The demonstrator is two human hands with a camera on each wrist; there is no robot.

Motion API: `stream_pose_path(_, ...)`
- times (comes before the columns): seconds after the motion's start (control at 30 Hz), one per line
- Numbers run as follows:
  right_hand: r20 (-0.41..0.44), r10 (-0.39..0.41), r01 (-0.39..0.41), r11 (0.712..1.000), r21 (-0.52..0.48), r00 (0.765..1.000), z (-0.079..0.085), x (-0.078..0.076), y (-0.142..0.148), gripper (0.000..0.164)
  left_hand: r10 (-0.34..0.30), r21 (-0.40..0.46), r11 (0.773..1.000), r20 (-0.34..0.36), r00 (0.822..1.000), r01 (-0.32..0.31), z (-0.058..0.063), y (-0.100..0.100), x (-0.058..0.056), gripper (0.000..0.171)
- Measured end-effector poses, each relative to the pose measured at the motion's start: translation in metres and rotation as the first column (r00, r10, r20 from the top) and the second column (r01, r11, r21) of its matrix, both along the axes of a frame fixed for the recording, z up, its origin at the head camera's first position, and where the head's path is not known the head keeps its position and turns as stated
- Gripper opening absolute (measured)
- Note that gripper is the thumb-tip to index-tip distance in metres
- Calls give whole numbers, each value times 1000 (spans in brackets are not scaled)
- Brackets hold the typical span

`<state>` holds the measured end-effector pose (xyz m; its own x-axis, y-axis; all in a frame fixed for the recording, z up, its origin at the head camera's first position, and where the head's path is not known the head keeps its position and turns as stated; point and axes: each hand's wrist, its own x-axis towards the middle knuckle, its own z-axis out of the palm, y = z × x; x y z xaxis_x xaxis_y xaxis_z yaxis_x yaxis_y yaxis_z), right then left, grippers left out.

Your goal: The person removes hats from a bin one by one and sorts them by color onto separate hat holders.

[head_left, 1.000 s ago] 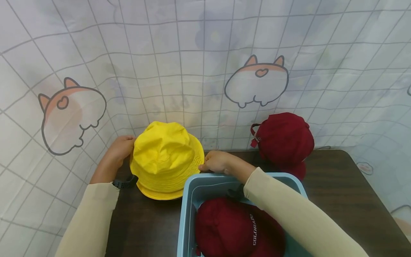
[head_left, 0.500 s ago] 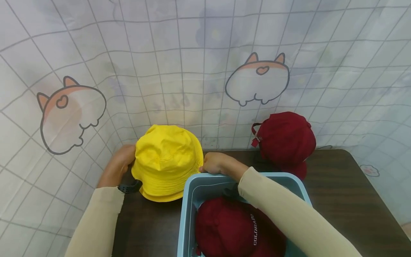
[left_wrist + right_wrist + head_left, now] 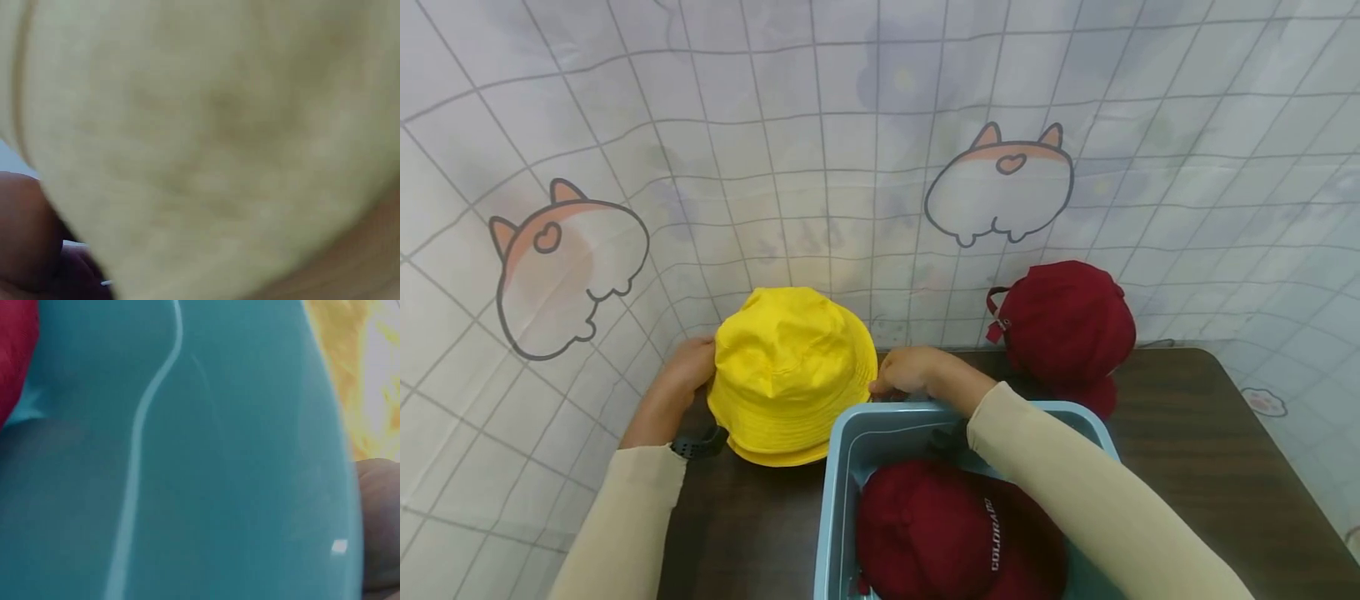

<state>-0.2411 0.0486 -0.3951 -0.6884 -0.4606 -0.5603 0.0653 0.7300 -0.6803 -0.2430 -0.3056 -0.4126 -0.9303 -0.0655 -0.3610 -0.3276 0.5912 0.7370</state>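
A yellow bucket hat (image 3: 786, 375) rests crown up at the back left of the dark wood table, partly behind the corner of a light blue plastic bin (image 3: 831, 500). My left hand (image 3: 681, 367) grips the hat's left side, its fingertips hidden behind the fabric. At the right edge of the brim, my right hand (image 3: 917, 369) pinches the hat with curled fingers, the forearm reaching across the bin. Pale yellowish fabric (image 3: 206, 137) fills most of the left wrist view, blurred. In the right wrist view, the bin's wall (image 3: 250, 456) covers much of the hand.
Inside the bin lies a dark red baseball cap (image 3: 925, 529) with white lettering. Another dark red cap (image 3: 1067, 325) stands at the back right, against a white grid-patterned curtain (image 3: 880, 167). Bare tabletop (image 3: 1210, 450) shows right of the bin.
My left hand has shifted slightly right and down with the hat's left side, and the crown sits a little differently. My right hand stays at the brim; the caps and bin have not moved.
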Motion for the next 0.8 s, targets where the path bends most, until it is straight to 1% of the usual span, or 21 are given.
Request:
stream_pose_path(0.03,3,-14,14,1000,-16,1000,3,0,2,24,-5,-22,1000,-11,1000,5,3,1,3,60)
stream_pose_path(0.1,-16,-44,43,998,-34,999,11,0,7,24,-2,-69,998,-48,999,-1,12,2,9,69)
stream_pose_path(0.13,-37,-66,65,997,-38,997,16,0,10,23,7,-89,996,-76,997,-14,16,4,13,70)
stream_pose_path(0.17,-58,-90,88,995,-43,994,21,1,12,23,29,-105,994,-116,993,-41,21,6,17,68)
stream_pose_path(0.2,-82,-112,109,993,-50,990,27,2,14,22,46,-124,990,-167,985,-67,26,9,22,66)
stream_pose_path(0.23,-108,-127,121,991,-56,986,33,4,17,22,70,-145,984,-225,972,-105,32,12,27,64)
stream_pose_path(0.27,-132,-138,131,990,-58,982,39,6,19,23,92,-165,976,-282,955,-143,37,16,33,62)
stream_pose_path(0.3,-158,-145,137,988,-65,977,45,8,21,25,113,-177,967,-345,932,-182,43,20,39,59)
stream_pose_path(0.33,-182,-154,144,987,-67,971,51,10,23,25,132,-177,959,-409,903,-220,48,24,46,55)
stream_pose_path(0.37,-210,-157,145,987,-73,965,56,13,25,25,149,-171,952,-469,871,-255,53,30,52,52)
stream_pose_path(0.43,-273,-157,141,987,-77,949,66,20,29,26,162,-155,941,-573,803,-301,61,42,66,45)
stream_pose_path(0.5,-348,-146,128,989,-75,926,73,28,33,25,149,-144,937,-660,736,-318,67,54,79,37)
stream_pose_path(0.53,-381,-137,120,990,-70,915,75,33,34,24,136,-140,938,-695,706,-319,70,60,85,34)
stream_pose_path(0.57,-403,-125,106,992,-69,907,76,38,36,24,119,-139,939,-724,680,-313,71,65,92,31)
stream_pose_path(0.6,-417,-115,95,993,-68,901,76,44,38,24,96,-147,942,-744,661,-302,72,70,98,28)
stream_pose_path(0.63,-430,-100,79,995,-66,897,75,49,40,24,72,-156,945,-760,646,-288,72,74,105,25)
stream_pose_path(0.67,-435,-88,66,996,-67,896,74,55,42,24,41,-170,949,-769,638,-265,72,78,111,23)
stream_pose_path(0.7,-435,-75,51,996,-67,897,72,60,44,24,7,-187,953,-773,634,-238,71,83,117,21)
stream_pose_path(0.73,-432,-65,39,997,-68,900,70,65,47,24,-30,-207,956,-771,636,-206,69,87,122,19)
stream_pose_path(0.77,-429,-57,31,997,-67,901,66,70,49,24,-73,-235,957,-763,642,-171,67,92,128,17)
stream_pose_path(0.8,-438,-47,23,998,-58,898,62,75,51,23,-117,-263,956,-751,650,-131,64,97,133,16)
